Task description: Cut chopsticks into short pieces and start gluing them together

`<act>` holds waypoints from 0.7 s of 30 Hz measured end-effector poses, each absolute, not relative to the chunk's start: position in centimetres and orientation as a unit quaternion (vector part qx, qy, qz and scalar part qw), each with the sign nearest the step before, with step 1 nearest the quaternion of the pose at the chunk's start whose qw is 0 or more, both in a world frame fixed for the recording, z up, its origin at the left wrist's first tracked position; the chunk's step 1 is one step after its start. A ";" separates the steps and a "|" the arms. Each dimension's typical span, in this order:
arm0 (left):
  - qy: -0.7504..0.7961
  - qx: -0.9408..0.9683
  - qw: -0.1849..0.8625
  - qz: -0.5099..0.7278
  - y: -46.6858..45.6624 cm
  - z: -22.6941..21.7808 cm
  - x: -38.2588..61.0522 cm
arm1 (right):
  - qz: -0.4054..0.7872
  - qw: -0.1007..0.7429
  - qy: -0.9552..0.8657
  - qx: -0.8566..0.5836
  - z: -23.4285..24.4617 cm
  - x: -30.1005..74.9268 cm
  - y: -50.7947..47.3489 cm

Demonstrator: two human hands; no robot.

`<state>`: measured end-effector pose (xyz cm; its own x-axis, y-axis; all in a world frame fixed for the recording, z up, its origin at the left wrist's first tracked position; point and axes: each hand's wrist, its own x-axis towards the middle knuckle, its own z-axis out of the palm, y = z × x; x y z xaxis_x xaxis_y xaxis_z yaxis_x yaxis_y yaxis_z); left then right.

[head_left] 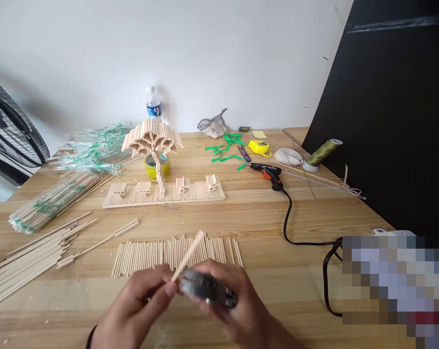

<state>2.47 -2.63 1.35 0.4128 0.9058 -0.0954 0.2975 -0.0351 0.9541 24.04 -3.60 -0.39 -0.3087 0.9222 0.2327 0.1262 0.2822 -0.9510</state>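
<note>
Near the front edge of the bench (277, 286), about at its middle, see the left hand (141, 298) with thumb and fingers pinched on the lower end of a pale wooden strip (188, 254), and close beside it the right hand (237, 295) wrapped around a dark metal tool (205, 287), blurred. Cannot tell about touch between tool and strip. Find the strip so between the two hands, held above the bench and tilted, with upper end directed away from the front edge and slightly to the right. Just beyond, partly covered by the hands, notice a row of wooden sticks (143, 257) laid side by side, with loose sticks (26, 264) towards the left edge. Farther, near the left edge, see a wrapped bundle (55, 201); more to the middle, a tree-like stick model (160, 182), upright on its flat base, before a yellow tape roll (149, 172); towards the right edge, a glue gun (272, 173) with black cord (286, 220). Along the far edge, from left to right, notice plastic wrappers (92, 145), a bottle (153, 107), a mesh bag (215, 127), green strips (234, 139), a yellow tape measure (258, 147) and, near the far right corner, a tilted olive spool (323, 152).
</note>
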 end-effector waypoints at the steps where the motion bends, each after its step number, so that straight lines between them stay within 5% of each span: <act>1: 0.443 0.684 0.513 0.269 -3.0 1.2 2.7 | 0.498 0.432 -0.639 -0.397 0.0 24.0 -3.6; 6: 0.430 0.718 0.500 0.221 -3.5 0.9 3.5 | 0.614 0.427 -0.538 -0.388 0.5 23.8 -3.7; 13: 0.437 0.681 0.551 0.206 -2.1 1.2 2.9 | 0.580 0.436 -0.524 -0.446 -0.3 24.0 -3.4; 21: 0.417 0.538 0.616 0.397 0.3 0.2 -0.1 | 0.596 0.427 -0.492 -0.470 -0.9 24.3 -3.4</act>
<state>-0.14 0.30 0.19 0.3372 0.9374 -0.0867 -0.0395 0.1061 0.9936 24.25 -3.43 -0.89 -0.1939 0.9711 -0.1390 -0.0466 -0.1506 -0.9875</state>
